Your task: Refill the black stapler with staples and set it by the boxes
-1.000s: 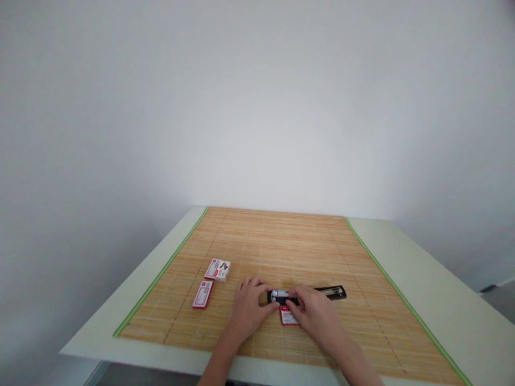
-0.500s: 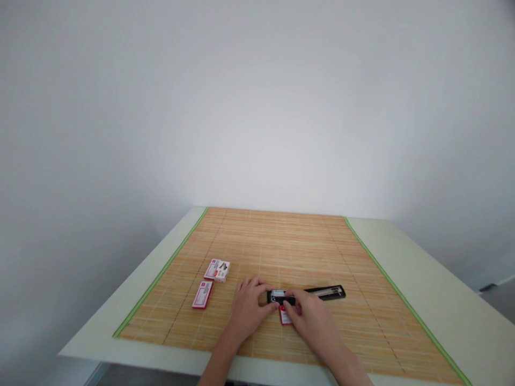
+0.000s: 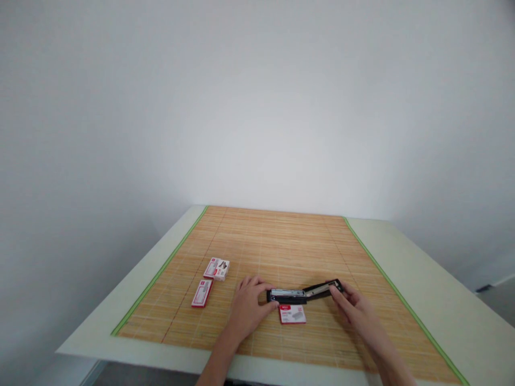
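Observation:
A black stapler lies spread open on the bamboo mat, its metal staple channel facing up. My left hand grips the stapler's left end between thumb and fingers. At the other end, my right hand pinches the tip of the hinged arm, which is tilted slightly up off the mat. A red and white staple box lies flat just in front of the stapler, close to my left thumb.
Left of my left hand lie a red-edged white box, another like it and a small white box with a stapler picture. The green-edged bamboo mat covers much of the white table, which meets a wall behind.
My right hand has moved right, from the stapler's middle to the far end of its hinged arm, which is now raised a little. The staple box in front is uncovered. My left hand stays put.

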Motion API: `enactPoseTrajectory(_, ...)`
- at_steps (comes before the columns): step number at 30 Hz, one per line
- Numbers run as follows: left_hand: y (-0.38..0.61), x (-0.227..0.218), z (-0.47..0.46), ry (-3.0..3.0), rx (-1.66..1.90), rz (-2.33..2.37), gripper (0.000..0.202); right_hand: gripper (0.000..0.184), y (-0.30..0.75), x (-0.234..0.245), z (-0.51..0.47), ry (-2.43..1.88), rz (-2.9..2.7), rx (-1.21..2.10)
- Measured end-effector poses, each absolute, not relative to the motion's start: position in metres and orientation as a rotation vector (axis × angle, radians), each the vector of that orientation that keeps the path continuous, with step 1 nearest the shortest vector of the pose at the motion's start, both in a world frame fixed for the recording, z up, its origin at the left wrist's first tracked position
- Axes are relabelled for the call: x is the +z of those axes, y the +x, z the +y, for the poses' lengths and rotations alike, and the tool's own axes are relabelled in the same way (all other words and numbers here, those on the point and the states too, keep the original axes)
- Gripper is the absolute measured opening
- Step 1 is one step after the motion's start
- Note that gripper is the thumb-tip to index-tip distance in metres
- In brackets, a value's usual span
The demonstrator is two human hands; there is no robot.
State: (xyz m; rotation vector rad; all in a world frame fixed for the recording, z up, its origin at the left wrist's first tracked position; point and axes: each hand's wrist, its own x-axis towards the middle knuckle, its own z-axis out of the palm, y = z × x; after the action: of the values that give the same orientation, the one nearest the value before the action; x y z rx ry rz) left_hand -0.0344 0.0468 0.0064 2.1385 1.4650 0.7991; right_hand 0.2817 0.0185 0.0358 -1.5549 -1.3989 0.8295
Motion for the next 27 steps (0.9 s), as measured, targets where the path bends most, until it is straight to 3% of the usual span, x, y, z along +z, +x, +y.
enactPoseTrajectory(11,-0.035,0.007,0.046,2.148,0.807,1.455,0.031,0.014,0.164,0.062,0.045,-1.501,-2.115,0.469)
enactPoseTrajectory(18,-0.033,0.009,0.044,2.152,0.794,1.463,0.028,0.026,0.175,0.066,0.044,-1.354,-2.255,0.472)
enactPoseTrajectory(27,-0.026,0.02,0.032,2.117,0.886,1.414,0.054,0.044,0.235,0.02,0.025,-1.633,-1.749,0.554)
